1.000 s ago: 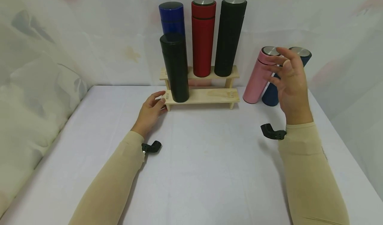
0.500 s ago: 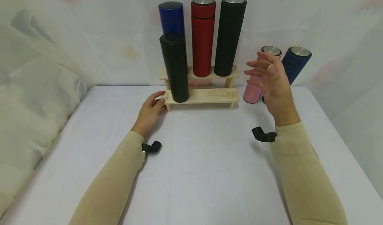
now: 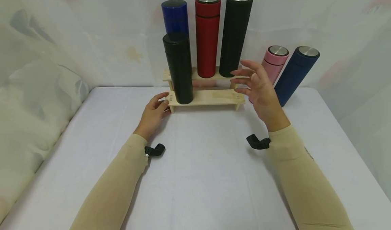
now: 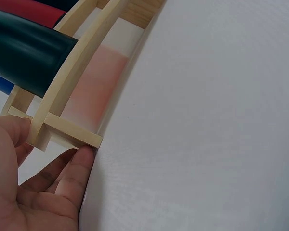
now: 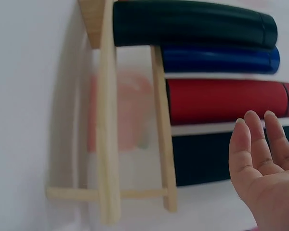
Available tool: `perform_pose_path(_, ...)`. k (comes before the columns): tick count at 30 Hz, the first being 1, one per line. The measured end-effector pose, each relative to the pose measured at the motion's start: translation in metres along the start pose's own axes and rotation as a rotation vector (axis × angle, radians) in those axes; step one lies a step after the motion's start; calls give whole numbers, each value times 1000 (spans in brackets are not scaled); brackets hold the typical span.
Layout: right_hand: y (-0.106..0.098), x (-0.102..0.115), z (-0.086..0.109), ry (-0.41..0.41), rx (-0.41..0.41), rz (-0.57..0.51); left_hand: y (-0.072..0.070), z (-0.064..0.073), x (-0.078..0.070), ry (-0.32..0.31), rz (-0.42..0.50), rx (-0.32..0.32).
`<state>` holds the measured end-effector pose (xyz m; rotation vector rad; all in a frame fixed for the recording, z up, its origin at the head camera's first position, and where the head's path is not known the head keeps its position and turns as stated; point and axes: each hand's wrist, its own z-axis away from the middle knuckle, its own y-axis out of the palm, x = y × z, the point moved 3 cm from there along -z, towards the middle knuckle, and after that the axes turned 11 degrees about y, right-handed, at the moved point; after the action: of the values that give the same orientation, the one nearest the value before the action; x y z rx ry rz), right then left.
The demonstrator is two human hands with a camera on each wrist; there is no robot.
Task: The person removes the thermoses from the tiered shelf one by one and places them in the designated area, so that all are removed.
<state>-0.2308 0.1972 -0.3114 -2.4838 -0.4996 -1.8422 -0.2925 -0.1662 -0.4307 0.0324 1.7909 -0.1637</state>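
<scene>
My left hand (image 3: pixel 154 112) holds the left end of a two-tier wooden rack (image 3: pixel 213 98). In the left wrist view its thumb lies at the lower shelf's end, other fingers by the leg. A dark green thermos bottle (image 3: pixel 178 68) stands upright on the lower tier, at the left. Blue (image 3: pixel 174 16), red (image 3: pixel 207 39) and black (image 3: pixel 236 36) thermos bottles stand along the upper tier. My right hand (image 3: pixel 259 94) is raised with relaxed, spread fingers, holding nothing. It hovers near the rack's right end, overlapping the pink thermos bottle (image 3: pixel 272 65) in the head view.
A navy thermos bottle (image 3: pixel 295 75) stands right of the pink one on the white-covered table (image 3: pixel 207 175). A pale patterned cloth (image 3: pixel 122 36) hangs close behind the rack, and more cloth (image 3: pixel 36 97) borders the table's left side.
My right hand has moved left from in front of the pink and navy bottles to the rack's right end. The left hand and the rack have stayed in place.
</scene>
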Motion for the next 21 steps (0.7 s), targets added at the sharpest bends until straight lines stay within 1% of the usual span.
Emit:
perform_pose_path(5,15,-9,-5,60,29,11,-2,0,0,0,0,-11)
perform_pose_path(10,30,-21,-9,121,87,73,-3,1,0,-3,-2,-19)
perform_pose_path(15,42,-29,-12,143,123,119,-3,1,2,-3,-1,-10)
perform_pose_path(21,54,-39,-27,165,119,158,-1,0,1,14,-1,-2)
